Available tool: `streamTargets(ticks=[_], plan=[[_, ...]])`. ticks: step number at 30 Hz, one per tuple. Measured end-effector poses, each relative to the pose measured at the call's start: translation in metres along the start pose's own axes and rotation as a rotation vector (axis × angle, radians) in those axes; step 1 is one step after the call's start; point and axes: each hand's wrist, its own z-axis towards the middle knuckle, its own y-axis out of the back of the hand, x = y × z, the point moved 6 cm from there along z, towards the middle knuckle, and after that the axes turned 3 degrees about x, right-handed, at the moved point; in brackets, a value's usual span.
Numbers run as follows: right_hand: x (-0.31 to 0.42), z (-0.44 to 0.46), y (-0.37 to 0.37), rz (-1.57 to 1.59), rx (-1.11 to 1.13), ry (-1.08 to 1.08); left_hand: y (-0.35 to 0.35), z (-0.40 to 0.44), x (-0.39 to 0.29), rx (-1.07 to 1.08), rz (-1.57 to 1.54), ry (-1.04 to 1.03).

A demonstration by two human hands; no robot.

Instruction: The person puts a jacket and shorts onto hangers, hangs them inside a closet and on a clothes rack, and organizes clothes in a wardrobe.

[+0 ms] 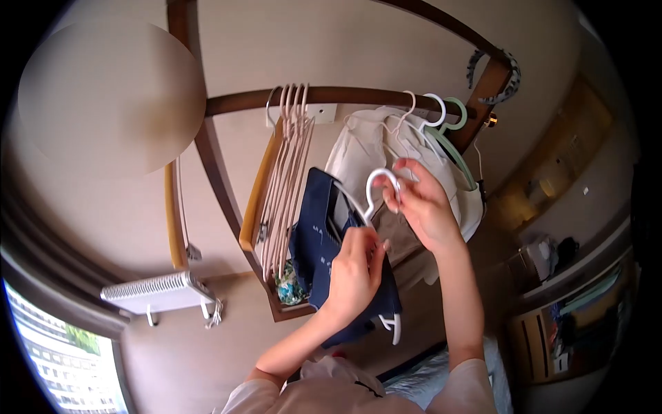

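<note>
My right hand is closed around the hook of a white hanger, with thumb and fingertips at the curve. Below it, my left hand has its fingers curled on the upper edge of a dark navy garment. One arm of the hanger passes along the garment's opening, and its other end shows past the lower right side of the cloth. How far the hanger sits inside the fabric is hidden by my left hand. Small light lettering marks the navy cloth.
Ahead is a dark wooden clothes rack. Several thin pink hangers and a wooden hanger hang on its left; white clothes and a green hanger hang right. A white heater stands left, by a window.
</note>
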Motion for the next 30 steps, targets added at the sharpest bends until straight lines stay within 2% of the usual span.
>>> streamTargets(ticks=[2, 3, 6, 8, 11, 13, 14, 17, 22, 24, 25, 26, 28, 30], plan=[[-0.005, 0.023, 0.016, 0.023, -0.211, 0.075, 0.009, 0.017, 0.014, -0.138, 0.013, 0.132], [-0.010, 0.034, 0.021, 0.028, -0.256, 0.098, 0.008, 0.027, 0.025, -0.173, 0.106, 0.120], [-0.027, 0.061, 0.034, 0.015, -0.342, 0.125, -0.008, 0.066, 0.058, 0.004, 0.150, 0.006], [-0.028, 0.072, 0.042, 0.064, -0.387, 0.169, -0.021, 0.081, 0.088, 0.116, -0.310, 0.257], [-0.003, 0.076, 0.046, -0.350, -0.388, 0.269, -0.023, 0.104, 0.108, 0.041, -0.528, 0.211], [0.029, 0.044, 0.042, -0.608, -0.475, 0.302, -0.014, 0.125, 0.112, -0.021, -0.607, 0.207], [0.042, 0.022, 0.046, -0.570, -0.527, 0.381, -0.013, 0.136, 0.114, -0.030, -0.621, 0.217], [0.059, -0.052, 0.047, -0.603, -0.776, 0.403, -0.020, 0.162, 0.102, -0.009, -0.638, 0.205], [0.019, -0.123, 0.056, -0.530, -0.731, 0.289, -0.049, 0.192, 0.061, 0.031, -0.680, 0.108], [0.015, -0.145, 0.058, -0.521, -0.799, 0.211, -0.053, 0.183, 0.044, -0.011, -0.745, 0.002], [0.014, -0.156, 0.061, -0.504, -0.853, 0.214, -0.056, 0.171, 0.046, -0.051, -0.754, 0.003], [0.014, -0.165, 0.061, -0.507, -0.867, 0.228, -0.060, 0.160, 0.058, 0.026, -0.772, 0.006], [0.015, -0.183, 0.063, -0.549, -0.938, 0.243, -0.067, 0.135, 0.063, 0.037, -0.690, 0.099], [0.011, -0.188, 0.064, -0.522, -0.897, 0.275, -0.054, 0.128, 0.062, -0.038, -0.620, 0.023]])
